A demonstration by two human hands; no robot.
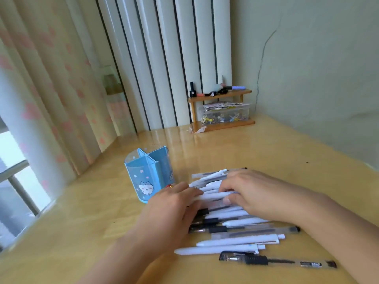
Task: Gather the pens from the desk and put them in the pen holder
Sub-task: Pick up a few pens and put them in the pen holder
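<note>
Several white and clear pens (235, 240) lie side by side in a loose row on the wooden desk (92, 218). A black-gripped clear pen (276, 260) lies nearest to me. The blue pen holder (148, 174), with a cat picture and inner dividers, stands upright and empty just left of the row. My left hand (170, 210) rests on the left ends of the pens. My right hand (252, 191) lies over the upper pens, fingers curled around a white pen (215, 195) that both hands touch. The pens under my hands are partly hidden.
A small wooden shelf (221, 108) with bottles on top and a clear box of clips stands at the back by the wall. Curtains hang on the left beside a window (14, 181). A scrap of paper (198, 130) lies near the shelf.
</note>
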